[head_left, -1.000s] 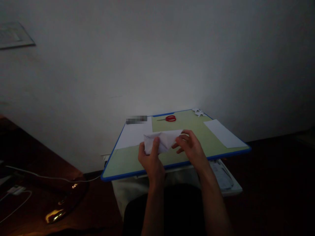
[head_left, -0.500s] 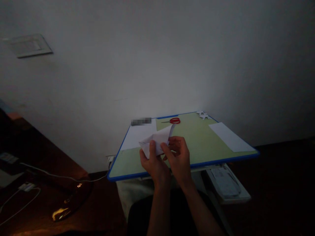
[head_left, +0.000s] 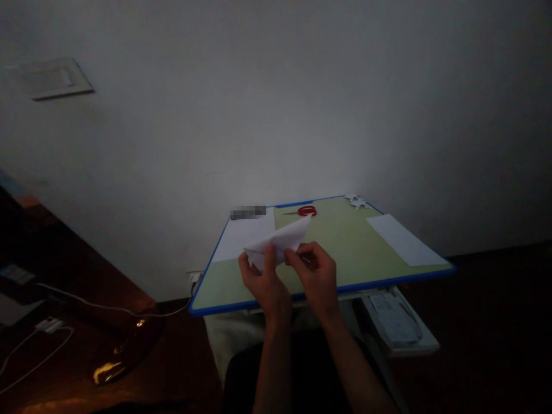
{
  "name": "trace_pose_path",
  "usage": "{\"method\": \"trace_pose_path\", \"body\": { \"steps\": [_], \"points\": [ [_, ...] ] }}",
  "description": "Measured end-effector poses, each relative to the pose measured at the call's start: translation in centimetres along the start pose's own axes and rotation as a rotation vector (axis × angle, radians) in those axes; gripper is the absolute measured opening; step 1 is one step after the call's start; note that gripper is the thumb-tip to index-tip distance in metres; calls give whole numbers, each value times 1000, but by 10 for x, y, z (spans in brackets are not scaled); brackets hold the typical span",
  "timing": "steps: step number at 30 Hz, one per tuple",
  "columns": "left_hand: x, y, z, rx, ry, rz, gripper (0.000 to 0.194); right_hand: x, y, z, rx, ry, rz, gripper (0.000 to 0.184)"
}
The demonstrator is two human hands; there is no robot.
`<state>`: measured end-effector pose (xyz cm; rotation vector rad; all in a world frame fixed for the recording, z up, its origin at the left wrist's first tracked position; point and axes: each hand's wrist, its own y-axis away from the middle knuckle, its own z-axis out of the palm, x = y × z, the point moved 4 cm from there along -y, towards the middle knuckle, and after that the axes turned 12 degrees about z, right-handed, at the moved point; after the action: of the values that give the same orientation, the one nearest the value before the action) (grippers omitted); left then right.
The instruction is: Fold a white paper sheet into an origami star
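Observation:
A folded sheet of white paper (head_left: 290, 234) is held up over the near part of the table, one pointed corner rising to the upper right. My left hand (head_left: 268, 284) grips its left side, thumb on the face towards me and fingers behind. With thumb and forefinger, my right hand (head_left: 315, 276) pinches the lower right edge of the same paper. Parts of the folds are hidden by my fingers. Just beyond the paper's tip lie scissors (head_left: 305, 211) with red handles.
The green tabletop (head_left: 345, 247) has a blue rim. White sheets lie at its left (head_left: 230, 241) and right (head_left: 403, 240). Several small folded white paper pieces (head_left: 357, 201) sit at the back right corner. A blurred-out dark object (head_left: 248, 213) lies back left. A white cable (head_left: 129, 314) runs at left.
The right hand has come in from the paper's far right end to its lower edge. The paper's right side has swung up into a point. The view has shifted slightly left.

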<state>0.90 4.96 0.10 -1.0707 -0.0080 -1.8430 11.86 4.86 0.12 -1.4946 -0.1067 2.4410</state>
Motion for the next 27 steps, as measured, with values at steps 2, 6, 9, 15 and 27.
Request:
{"method": "trace_pose_path", "body": {
  "steps": [2,6,9,15,27],
  "points": [
    [4,-11,-5,-103,-26,52,53,-5,-5,-9,-32,53,-14,26],
    [13,-28,-12,-525,-112,27,45,-18,-11,-28,-103,245,-115,16],
    [21,-29,-14,-698,-138,6,45,-32,-8,-37,-140,405,-239,10],
    [30,-14,-5,-843,-201,-56,35,-45,2,-38,-318,512,-245,16],
    [32,-5,4,-575,-179,-38,38,-47,7,-32,-293,369,-262,27]
  ]
}}
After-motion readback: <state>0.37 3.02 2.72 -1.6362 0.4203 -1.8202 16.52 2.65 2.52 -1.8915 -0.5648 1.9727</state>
